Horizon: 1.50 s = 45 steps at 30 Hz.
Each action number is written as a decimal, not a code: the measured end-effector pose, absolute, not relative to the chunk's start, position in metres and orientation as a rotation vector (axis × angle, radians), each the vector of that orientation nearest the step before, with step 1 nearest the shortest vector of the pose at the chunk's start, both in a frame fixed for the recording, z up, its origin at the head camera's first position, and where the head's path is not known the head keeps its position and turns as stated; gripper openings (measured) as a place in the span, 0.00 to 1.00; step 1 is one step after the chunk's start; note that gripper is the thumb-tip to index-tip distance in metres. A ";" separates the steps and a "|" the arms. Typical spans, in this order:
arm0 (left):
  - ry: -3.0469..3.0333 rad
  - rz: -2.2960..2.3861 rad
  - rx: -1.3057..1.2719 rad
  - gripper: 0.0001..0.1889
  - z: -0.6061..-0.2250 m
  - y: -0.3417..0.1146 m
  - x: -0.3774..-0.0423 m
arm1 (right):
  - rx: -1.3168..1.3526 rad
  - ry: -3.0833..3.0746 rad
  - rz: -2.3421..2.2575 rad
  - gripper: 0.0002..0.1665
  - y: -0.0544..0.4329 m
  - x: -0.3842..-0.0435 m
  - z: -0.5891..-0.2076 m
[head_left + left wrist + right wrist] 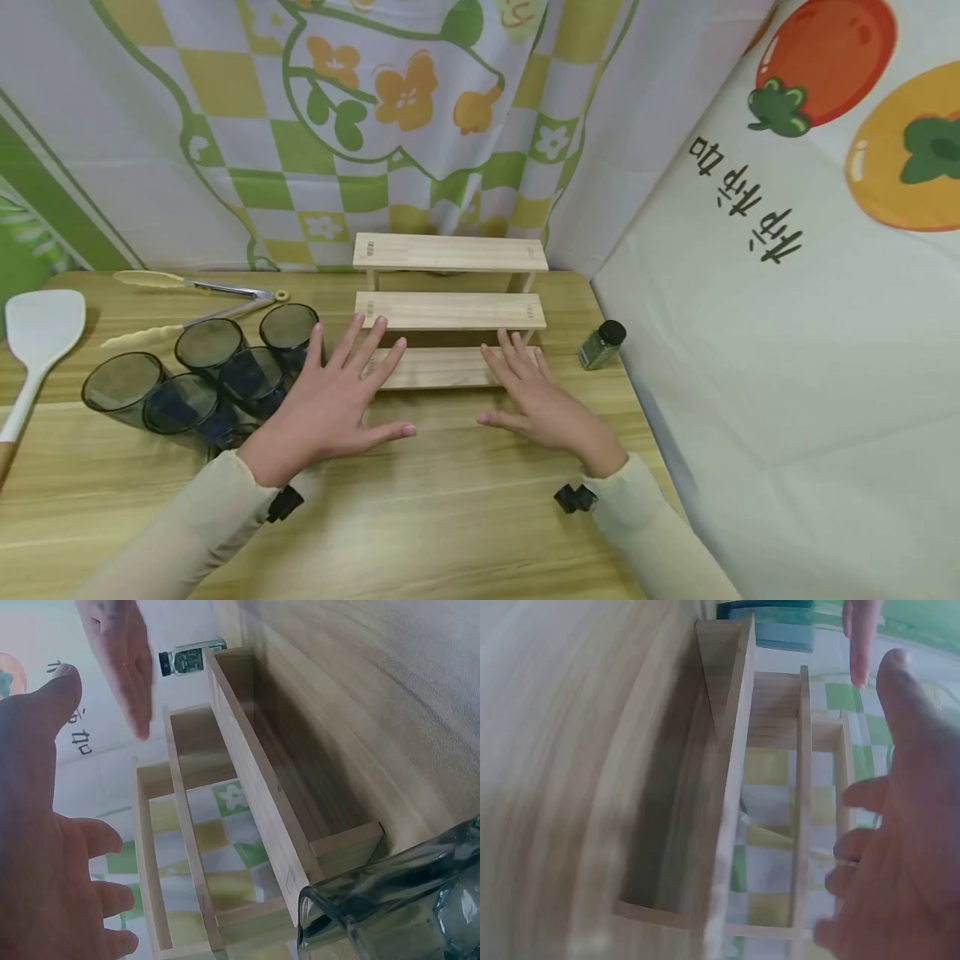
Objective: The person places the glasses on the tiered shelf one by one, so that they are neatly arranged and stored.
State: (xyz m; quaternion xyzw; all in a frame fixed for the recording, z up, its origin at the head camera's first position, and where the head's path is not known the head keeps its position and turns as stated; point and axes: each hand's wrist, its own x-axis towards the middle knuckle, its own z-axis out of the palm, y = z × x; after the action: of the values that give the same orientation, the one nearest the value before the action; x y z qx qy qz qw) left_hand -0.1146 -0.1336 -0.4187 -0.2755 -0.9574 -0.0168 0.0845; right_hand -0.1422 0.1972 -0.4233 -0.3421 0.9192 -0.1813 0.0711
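Observation:
A pale wooden three-step rack (450,311) stands at the back of the table, its narrow tiers bare. My left hand (330,408) hovers palm down near the rack's left end, fingers spread and straight. On the other side, my right hand (543,408) floats over the lowest tier's right end, fingers extended and thumb pointing inward. Neither hand holds anything; in the left wrist view, the fingers stand apart from the rack (259,776). Several dark, see-through glasses (123,383) cluster left of the left hand, partly hidden by it. One glass (397,900) stands close to the rack.
A small black-capped jar of green flakes (598,348) stands right of the rack. Cream-tipped tongs (258,293) lie spread behind the glasses. A white spatula (47,329) lies at the far left. Patterned cloth (300,187) hangs behind; a white cloth wall (750,375) borders the right.

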 end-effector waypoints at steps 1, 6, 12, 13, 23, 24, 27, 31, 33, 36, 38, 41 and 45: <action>-2.857 -0.050 -0.823 0.57 -0.419 -0.134 -0.114 | -1.006 2.723 -0.651 0.54 0.199 -0.143 -0.425; -2.877 -0.072 -0.834 0.56 -0.418 -0.136 -0.112 | -0.794 2.571 -1.219 0.42 0.209 -0.148 -0.435; -2.882 -0.183 -0.815 0.55 -0.417 -0.145 -0.106 | -0.254 2.428 -1.767 0.29 0.226 -0.160 -0.454; -2.877 -0.208 -0.812 0.54 -0.416 -0.147 -0.105 | -0.146 2.393 -1.822 0.29 0.230 -0.162 -0.457; -2.791 -0.584 -0.666 0.39 -0.417 -0.172 -0.091 | 0.332 2.143 -1.836 0.33 0.249 -0.177 -0.480; -2.802 -0.624 -0.626 0.39 -0.418 -0.176 -0.088 | 0.333 2.132 -1.827 0.33 0.249 -0.178 -0.481; -2.764 -0.765 -0.497 0.37 -0.422 -0.186 -0.075 | 0.331 2.087 -1.822 0.33 0.249 -0.182 -0.484; -2.547 -1.001 -0.350 0.34 -0.431 -0.199 -0.051 | 0.340 1.998 -1.866 0.36 0.249 -0.187 -0.488; -2.413 -1.095 -0.285 0.32 -0.438 -0.206 -0.037 | 0.341 1.952 -1.892 0.37 0.249 -0.189 -0.490; -2.266 -1.173 -0.161 0.29 -0.453 -0.216 -0.016 | 0.336 1.885 -1.932 0.35 0.249 -0.192 -0.492; -2.212 -1.200 -0.057 0.29 -0.464 -0.221 -0.002 | 0.335 1.841 -1.952 0.32 0.249 -0.193 -0.493; -2.203 -1.236 0.088 0.33 -0.481 -0.226 0.012 | 0.329 1.788 -1.976 0.27 0.248 -0.195 -0.496; -2.242 -1.329 0.222 0.44 -0.499 -0.228 0.015 | 0.342 1.777 -1.982 0.23 0.248 -0.196 -0.499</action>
State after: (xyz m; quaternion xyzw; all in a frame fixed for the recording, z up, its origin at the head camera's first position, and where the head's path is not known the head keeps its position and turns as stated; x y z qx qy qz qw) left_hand 0.0146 -0.2277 -0.4991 0.0820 -0.8277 -0.4906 0.2599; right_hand -0.1956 0.2484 -0.4989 0.1240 0.6449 -0.7192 0.2268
